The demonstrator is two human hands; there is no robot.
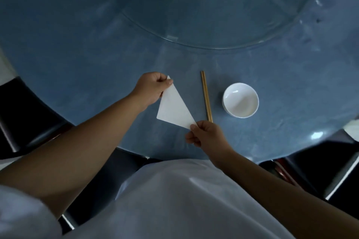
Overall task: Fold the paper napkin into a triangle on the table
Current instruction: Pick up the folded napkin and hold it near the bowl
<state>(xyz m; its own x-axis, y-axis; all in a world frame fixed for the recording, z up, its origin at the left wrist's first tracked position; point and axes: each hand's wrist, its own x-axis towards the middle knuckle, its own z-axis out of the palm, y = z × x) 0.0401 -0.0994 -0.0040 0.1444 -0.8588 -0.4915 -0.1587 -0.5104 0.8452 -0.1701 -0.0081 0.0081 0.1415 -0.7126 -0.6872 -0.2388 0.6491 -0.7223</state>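
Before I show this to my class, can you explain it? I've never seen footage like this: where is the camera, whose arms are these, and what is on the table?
There is no machine here. A person wears one wide-angle camera on the head, which looks down at their own bare arms, so this is their own view. The left hand pinches the far corner of a white napkin, already a triangle, and the right hand pinches its near corner. I cannot tell if the napkin rests on the blue table or is held just above it. To the right lie chopsticks, then an empty white bowl. Farther off is a round glass turntable. Dark chairs stand around the table.
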